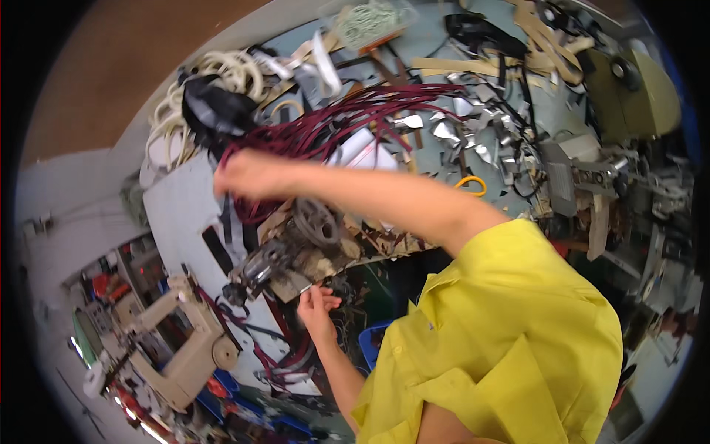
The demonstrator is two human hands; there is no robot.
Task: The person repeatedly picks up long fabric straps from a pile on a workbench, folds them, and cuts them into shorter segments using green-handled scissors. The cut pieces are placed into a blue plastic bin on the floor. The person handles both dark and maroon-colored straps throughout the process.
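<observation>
The blue-grey counter [429, 33], the broadest surface, carried most of the stock; the pale counter [177, 207] stood nearer the left edge of view. Next in size, the long maroon strips [340, 115] lay in a loose bundle across the work area, their near end drooping beside the machine. Probable reason: lengths kept within arm's reach and in line, against tangling.

Off-white sewing machine [185, 348]: lower left, apart from both hands. Dark metal machine [270, 263]: directly between the hands, handwheel [316, 220] on its upper side; its position presumably let both arms reach it from one stance. White tubing [229, 74] sat coiled at the far edge, likely to save room, with a black bundle [214, 107] just beside it. Silver scraps [447, 133] were scattered right of the strips.

Right hand [251, 176]: arm extended over the machine, hand at the near end of the strips. Fingers curled but blurred; could not tell whether the grip had closed on a strip. Left hand [318, 303]: low at the machine's near edge, thumb and forefinger close together beside a small pale sliver [305, 288], perhaps to steady it. Whether pinched or merely touched: could not tell.
</observation>
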